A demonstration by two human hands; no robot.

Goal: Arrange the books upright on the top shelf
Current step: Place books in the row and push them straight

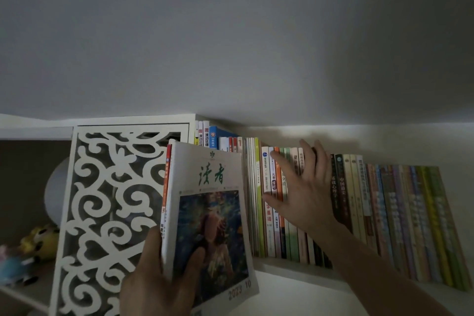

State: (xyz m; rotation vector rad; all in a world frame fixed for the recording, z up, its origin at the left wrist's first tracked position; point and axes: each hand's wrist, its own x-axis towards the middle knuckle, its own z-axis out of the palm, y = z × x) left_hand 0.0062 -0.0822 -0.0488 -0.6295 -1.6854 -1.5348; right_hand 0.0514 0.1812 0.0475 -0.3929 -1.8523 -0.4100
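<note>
My left hand [156,277] grips a small stack of magazines [210,213] by its lower left corner, thumb on the painted cover; the stack stands upright in front of the shelf. A long row of upright books [384,202] fills the top shelf [287,268]. My right hand [301,187] lies flat with spread, straight fingers against the spines in the middle of the row. Shorter books [218,140] stand behind the magazines at the row's left end.
A white carved lattice panel [110,213] stands left of the books. Behind it is a compartment with a pale round object [55,192] and small toys [38,238]. A plain grey wall [230,33] rises above the shelf.
</note>
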